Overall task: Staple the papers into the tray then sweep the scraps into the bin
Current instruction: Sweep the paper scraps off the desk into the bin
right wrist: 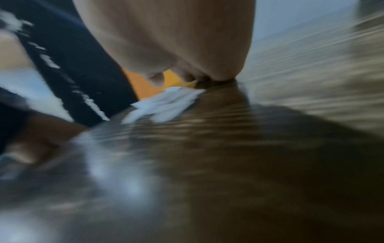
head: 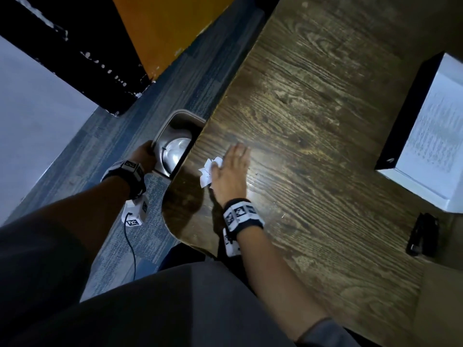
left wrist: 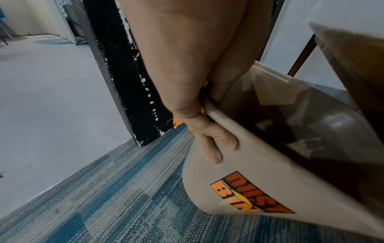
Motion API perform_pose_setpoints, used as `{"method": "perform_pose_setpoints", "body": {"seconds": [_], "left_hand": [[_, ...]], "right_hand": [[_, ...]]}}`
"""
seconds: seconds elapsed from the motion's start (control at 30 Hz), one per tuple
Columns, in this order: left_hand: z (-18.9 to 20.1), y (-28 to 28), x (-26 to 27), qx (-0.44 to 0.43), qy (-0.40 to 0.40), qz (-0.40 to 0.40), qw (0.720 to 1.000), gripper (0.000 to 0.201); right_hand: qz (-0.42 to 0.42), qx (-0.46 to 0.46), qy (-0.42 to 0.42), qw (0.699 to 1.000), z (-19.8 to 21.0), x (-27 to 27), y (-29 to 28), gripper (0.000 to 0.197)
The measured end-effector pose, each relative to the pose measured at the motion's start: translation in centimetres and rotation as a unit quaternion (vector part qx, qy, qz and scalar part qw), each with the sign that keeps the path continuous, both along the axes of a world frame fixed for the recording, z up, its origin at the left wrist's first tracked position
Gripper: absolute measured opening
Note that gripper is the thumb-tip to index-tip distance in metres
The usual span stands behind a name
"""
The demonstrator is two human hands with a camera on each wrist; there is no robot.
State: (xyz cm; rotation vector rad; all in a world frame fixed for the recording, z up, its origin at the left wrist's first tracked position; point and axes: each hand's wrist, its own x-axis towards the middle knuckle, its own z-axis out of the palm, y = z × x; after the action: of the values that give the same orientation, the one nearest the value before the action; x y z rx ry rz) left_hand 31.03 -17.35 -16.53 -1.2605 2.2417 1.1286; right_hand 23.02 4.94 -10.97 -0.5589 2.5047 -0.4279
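Hands work where wooden table (head: 313, 121) meets blue carpet (head: 110, 151).

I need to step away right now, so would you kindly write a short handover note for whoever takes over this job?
Left hand: grips the bin by its rim, holding it at the table edge.
Right hand: open, flat on the table, pushing the scraps toward the bin.
Papers lie in the tray at the far right; stapler sits beside it.
Done: papers are in the tray.
Left: sweep the scraps over the edge into the bin.
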Motion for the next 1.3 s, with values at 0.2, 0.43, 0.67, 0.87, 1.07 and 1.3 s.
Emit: {"method": "perform_pose_setpoints", "body": {"seconds": [0.2,0.43,0.67,0.87,1.07,1.3], "left_hand": [[-0.1,-0.3,0.2,-0.009,0.003,0.0,1.0,0.031],[-0.6,-0.7,0.7,-0.005,0.005,-0.007,1.0,0.031],[-1.2,-0.7,0.9,-0.003,-0.002,-0.021,1.0,0.031],[-1.0,-1.0,1.0,0.019,-0.013,-0.011,1.0,0.025],[0.0,-0.4,0.5,0.017,-0.028,0.011,0.999,0.027],[0.4,-1.1,0.9,-0.001,-0.021,-0.011,1.0,0.039]], "right_hand": [[-0.013,-0.037,0.019,0.999,1.7,0.9,3.9,0.065],[-0.259,0.076,0.021,0.963,0.1,3.2,15.3,0.067],[-0.167,-0.009,0.003,0.986,-0.1,6.7,6.5,0.071],[-0.108,-0.057,-0.037,0.992,-0.3,7.1,0.3,0.076],[-0.106,-0.155,-0.051,0.981,0.8,5.4,0.0,0.068],[-0.175,-0.01,-0.001,0.985,-0.2,4.9,5.1,0.071]]}}
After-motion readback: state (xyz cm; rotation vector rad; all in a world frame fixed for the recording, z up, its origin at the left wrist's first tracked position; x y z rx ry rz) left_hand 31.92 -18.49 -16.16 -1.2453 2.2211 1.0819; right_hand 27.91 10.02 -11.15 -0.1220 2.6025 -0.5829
